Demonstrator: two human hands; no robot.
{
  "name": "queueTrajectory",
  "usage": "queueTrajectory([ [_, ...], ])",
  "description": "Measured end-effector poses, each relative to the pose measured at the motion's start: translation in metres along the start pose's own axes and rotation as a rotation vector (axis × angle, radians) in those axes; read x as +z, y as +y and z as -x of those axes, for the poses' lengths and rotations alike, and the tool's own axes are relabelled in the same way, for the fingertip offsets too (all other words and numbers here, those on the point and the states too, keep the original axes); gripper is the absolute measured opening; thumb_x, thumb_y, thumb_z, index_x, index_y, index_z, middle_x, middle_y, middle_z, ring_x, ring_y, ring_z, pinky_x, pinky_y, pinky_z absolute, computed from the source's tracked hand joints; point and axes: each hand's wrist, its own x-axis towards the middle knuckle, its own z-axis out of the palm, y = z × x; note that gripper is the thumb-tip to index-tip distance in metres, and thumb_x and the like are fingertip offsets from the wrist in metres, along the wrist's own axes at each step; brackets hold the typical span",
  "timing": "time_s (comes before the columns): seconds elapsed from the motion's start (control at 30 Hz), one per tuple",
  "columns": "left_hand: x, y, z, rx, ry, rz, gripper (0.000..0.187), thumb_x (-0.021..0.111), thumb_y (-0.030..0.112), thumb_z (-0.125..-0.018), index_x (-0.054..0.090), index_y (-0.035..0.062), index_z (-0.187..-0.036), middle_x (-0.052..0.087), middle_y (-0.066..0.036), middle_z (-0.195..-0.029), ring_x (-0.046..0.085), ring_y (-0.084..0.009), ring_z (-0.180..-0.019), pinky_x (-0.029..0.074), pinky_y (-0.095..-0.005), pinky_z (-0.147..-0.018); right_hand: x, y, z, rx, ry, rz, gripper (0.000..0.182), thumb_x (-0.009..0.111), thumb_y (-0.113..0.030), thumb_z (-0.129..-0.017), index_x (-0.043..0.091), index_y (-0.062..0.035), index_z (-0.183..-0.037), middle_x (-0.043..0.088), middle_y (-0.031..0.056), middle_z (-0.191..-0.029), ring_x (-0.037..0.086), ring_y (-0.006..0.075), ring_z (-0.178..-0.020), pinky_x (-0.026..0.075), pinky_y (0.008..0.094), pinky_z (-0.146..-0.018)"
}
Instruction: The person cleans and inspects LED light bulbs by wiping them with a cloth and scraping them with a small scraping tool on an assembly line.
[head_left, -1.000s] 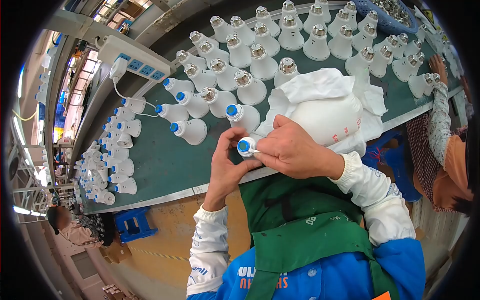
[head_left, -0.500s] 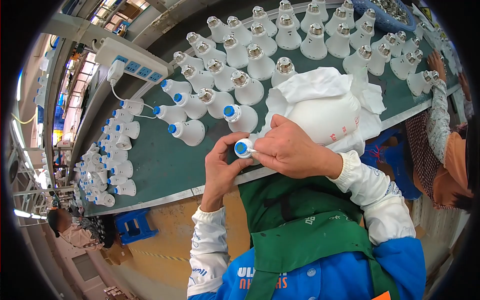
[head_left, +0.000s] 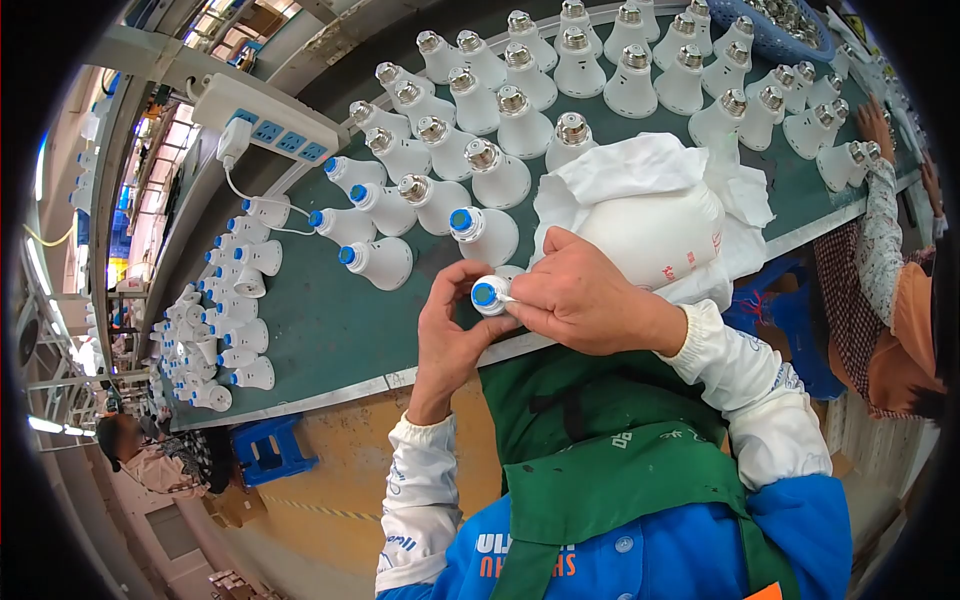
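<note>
In front of me is a white LED bulb with a blue cap on its base, the cap facing up toward the camera. My left hand curls around it, forefinger behind and thumb in front. From the right, my right hand pinches at the bulb's neck, where a small whitish bit shows at the fingertips; what it is I cannot tell. Just behind that hand lies a white plastic bag with red print. Another blue-capped bulb stands close beyond my hands.
Rows of bulbs with metal screw bases fill the back of the green table. Blue-capped bulbs crowd its left end. A power strip sits at the back left, a blue basket at the far right. A co-worker's hand is at the right.
Both hands stay at the bulb in nearly the same grip. The whole view has shifted very slightly; nothing else has visibly moved.
</note>
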Motion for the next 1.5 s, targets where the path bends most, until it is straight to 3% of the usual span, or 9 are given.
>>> queueTrajectory([
  [0.43,-0.001,-0.002,0.000,-0.025,-0.007,0.056,0.047,0.078,0.004,-0.067,0.056,0.0031,-0.108,0.060,-0.003,-0.104,0.056,-0.0132,-0.093,0.045,-0.0285,-0.086,0.000,-0.001,0.000,0.007,0.011,0.001,0.024,0.060,-0.014,-0.080,0.045,-0.0083,-0.063,0.042,0.0058,-0.052,0.034,0.0257,-0.047,0.028,0.0342,-0.058],
  [0.5,0.001,-0.002,0.000,0.005,0.006,0.031,0.045,0.079,0.005,-0.067,0.056,0.0032,-0.107,0.060,-0.003,-0.103,0.056,-0.0133,-0.093,0.045,-0.0285,-0.085,-0.002,-0.001,-0.001,-0.011,-0.026,0.032,0.025,0.059,-0.019,-0.080,0.048,-0.0085,-0.060,0.049,0.0065,-0.052,0.041,0.0272,-0.046,0.032,0.0348,-0.061],
  [0.7,0.006,-0.004,-0.001,0.045,0.072,-0.091,0.043,0.078,0.004,-0.066,0.058,0.0031,-0.103,0.060,-0.004,-0.098,0.057,-0.0138,-0.090,0.046,-0.0277,-0.082,0.002,0.002,0.000,-0.086,0.018,-0.029,0.022,0.060,-0.017,-0.080,0.048,-0.0090,-0.063,0.049,0.0057,-0.055,0.045,0.0254,-0.050,0.032,0.0357,-0.060],
  [0.83,0.003,0.004,0.009,0.131,0.196,-0.168,0.040,0.077,0.003,-0.064,0.059,0.0023,-0.100,0.058,-0.004,-0.097,0.054,-0.0129,-0.090,0.044,-0.0259,-0.083,-0.007,0.001,0.002,-0.006,-0.048,-0.090,0.017,0.061,-0.013,-0.080,0.051,-0.0086,-0.066,0.047,0.0062,-0.056,0.043,0.0256,-0.052,0.030,0.0370,-0.062],
  [0.97,-0.032,0.000,0.033,0.155,0.510,-0.250,0.042,0.078,0.006,-0.065,0.059,0.0038,-0.103,0.058,-0.002,-0.094,0.052,-0.0101,-0.083,0.042,-0.0242,-0.076,-0.006,-0.004,0.000,0.090,-0.032,-0.144,0.018,0.060,-0.009,-0.079,0.050,-0.0059,-0.064,0.044,0.0077,-0.057,0.041,0.0268,-0.056,0.029,0.0371,-0.063],
  [1.13,-0.091,-0.005,0.035,0.121,0.930,-0.312,0.043,0.079,0.008,-0.068,0.056,0.0043,-0.104,0.060,0.000,-0.089,0.052,-0.0076,-0.078,0.043,-0.0226,-0.070,-0.005,-0.003,0.004,0.174,-0.071,-0.198,0.017,0.058,-0.007,-0.077,0.048,-0.0042,-0.063,0.043,0.0078,-0.059,0.037,0.0270,-0.060,0.028,0.0373,-0.064],
  [1.23,-0.121,-0.024,0.013,0.022,1.031,-0.248,0.041,0.078,0.006,-0.068,0.055,0.0033,-0.102,0.061,0.000,-0.085,0.052,-0.0064,-0.070,0.043,-0.0209,-0.062,-0.006,-0.007,0.002,0.228,-0.071,-0.206,0.016,0.057,-0.006,-0.076,0.048,-0.0043,-0.062,0.043,0.0074,-0.059,0.036,0.0268,-0.061,0.029,0.0373,-0.064],
  [1.4,-0.121,-0.048,-0.017,0.050,0.921,-0.285,0.045,0.078,0.006,-0.068,0.055,0.0033,-0.106,0.058,0.001,-0.078,0.048,-0.0056,-0.064,0.044,-0.0213,-0.057,-0.004,-0.012,0.000,0.297,-0.055,-0.214,0.015,0.056,-0.006,-0.076,0.050,-0.0032,-0.063,0.043,0.0082,-0.059,0.037,0.0269,-0.063,0.029,0.0369,-0.065],
  [1.5,-0.128,-0.037,-0.012,0.096,0.712,-0.364,0.060,0.080,0.011,-0.064,0.052,0.0053,-0.117,0.055,-0.003,-0.103,0.050,-0.0107,-0.077,0.045,-0.0245,-0.064,-0.004,-0.014,0.001,0.348,-0.057,-0.212,0.013,0.057,-0.006,-0.076,0.051,-0.0023,-0.065,0.044,0.0088,-0.060,0.038,0.0268,-0.065,0.029,0.0367,-0.064],
])
